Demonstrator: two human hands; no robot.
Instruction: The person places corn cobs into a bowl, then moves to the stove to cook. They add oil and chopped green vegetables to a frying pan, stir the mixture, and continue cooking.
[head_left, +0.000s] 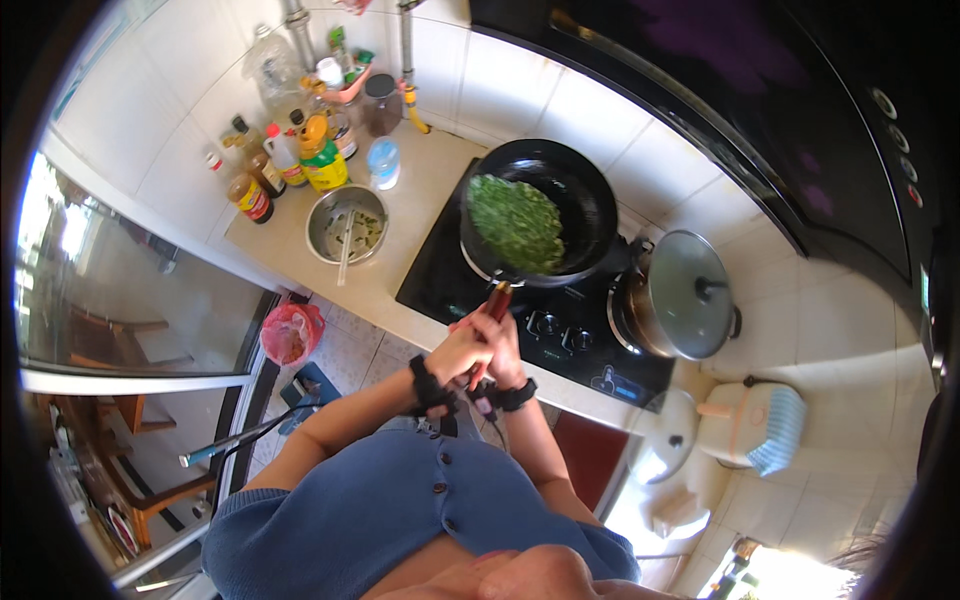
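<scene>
Both my hands are on the dark reddish handle (498, 300) of a black wok (589, 202). My left hand (459, 354) wraps around the handle, and my right hand (507, 351) is clasped against it from the right, the fingers of the two overlapping. Inside the wok, a flat green mass of chopped leaves (517, 225) lies toward the left wall and is slightly blurred. The wok is over the left part of a black glass gas hob (457, 277). How the base meets the burner is hidden.
A pot with a glass lid (686, 292) stands on the right burner. Left of the hob are a steel bowl (319, 232) with chopsticks (346, 247), a blue-lidded jar (384, 161) and several sauce bottles (251, 196). A loose glass lid (660, 439) lies right. The range hood (712, 97) overhangs.
</scene>
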